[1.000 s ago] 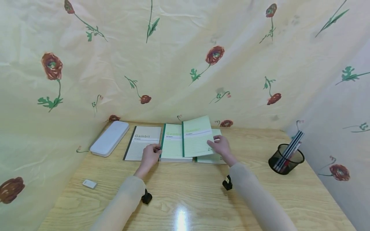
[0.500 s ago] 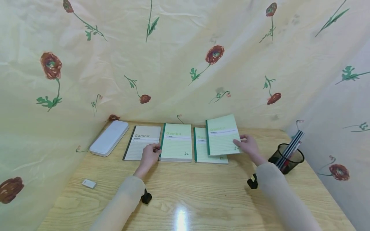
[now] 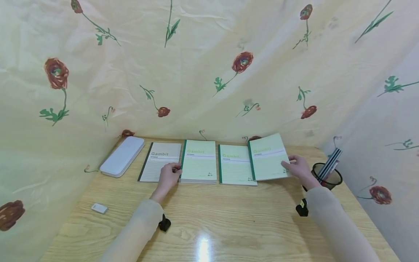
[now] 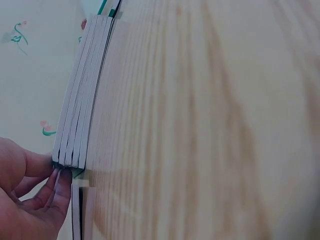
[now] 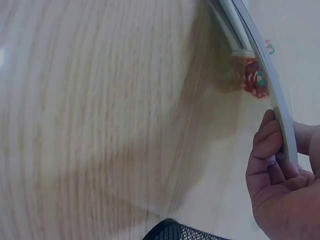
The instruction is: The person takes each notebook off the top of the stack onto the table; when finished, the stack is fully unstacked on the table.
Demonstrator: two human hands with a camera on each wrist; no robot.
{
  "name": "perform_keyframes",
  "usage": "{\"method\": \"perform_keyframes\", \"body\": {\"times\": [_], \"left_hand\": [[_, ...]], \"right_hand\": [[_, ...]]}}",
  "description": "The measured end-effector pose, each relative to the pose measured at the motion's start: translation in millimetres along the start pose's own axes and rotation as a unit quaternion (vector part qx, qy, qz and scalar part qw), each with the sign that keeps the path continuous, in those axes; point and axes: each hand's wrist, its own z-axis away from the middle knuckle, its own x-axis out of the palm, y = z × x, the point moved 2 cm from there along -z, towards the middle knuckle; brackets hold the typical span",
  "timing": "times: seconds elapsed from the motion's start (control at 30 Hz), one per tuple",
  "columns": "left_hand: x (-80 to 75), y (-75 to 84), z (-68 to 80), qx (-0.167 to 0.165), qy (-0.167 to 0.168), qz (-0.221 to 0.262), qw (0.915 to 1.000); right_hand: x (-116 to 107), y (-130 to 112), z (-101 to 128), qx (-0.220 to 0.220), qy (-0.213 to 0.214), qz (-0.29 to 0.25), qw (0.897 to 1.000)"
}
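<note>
Pinches with right hand (image 3: 299, 167) a raised, green-spined "Gambit" notebook (image 3: 268, 160); with left hand (image 3: 169, 174), a "Gambit" stack (image 3: 199, 162) (shows edge-on only in left-wrist view).

A pale wood-grained counter (image 3: 229, 218), catching a bright glare (image 3: 203, 249), stands before creased cream walls (image 3: 193, 72) printed with red flowers (image 3: 242, 62).

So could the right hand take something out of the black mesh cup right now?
Probably not: the right hand looks near the black mesh cup, but it grips a green notebook.
</note>
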Motion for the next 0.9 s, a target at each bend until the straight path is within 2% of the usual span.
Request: {"method": "perform_keyframes", "body": {"times": [0.1, 0.33, 0.43, 0.6, 0.9], "left_hand": [[-0.5, 0.4, 0.9, 0.003, -0.001, 0.000, 1.0000], [-1.0, 2.6, 2.3, 0.007, 0.000, 0.009, 0.9999], [-1.1, 2.8, 2.1, 0.007, 0.001, 0.011, 0.9999], [-1.1, 2.9, 1.5, 0.005, -0.002, 0.010, 0.9999], [-1.0, 3.4, 2.1, 0.002, -0.004, 0.011, 0.9999]], "right_hand": [[-1.3, 3.3, 1.0, 0.003, 0.006, 0.004, 1.000], [-2.0, 7.0, 6.9, -0.021, 0.004, 0.041, 0.999], [-0.8, 8.6, 7.0, -0.025, 0.027, 0.067, 0.997], [3.7, 11.6, 2.9, -0.025, 0.067, 0.119, 0.990], [12.5, 6.7, 8.3, -0.002, 0.083, 0.192, 0.978]]}}
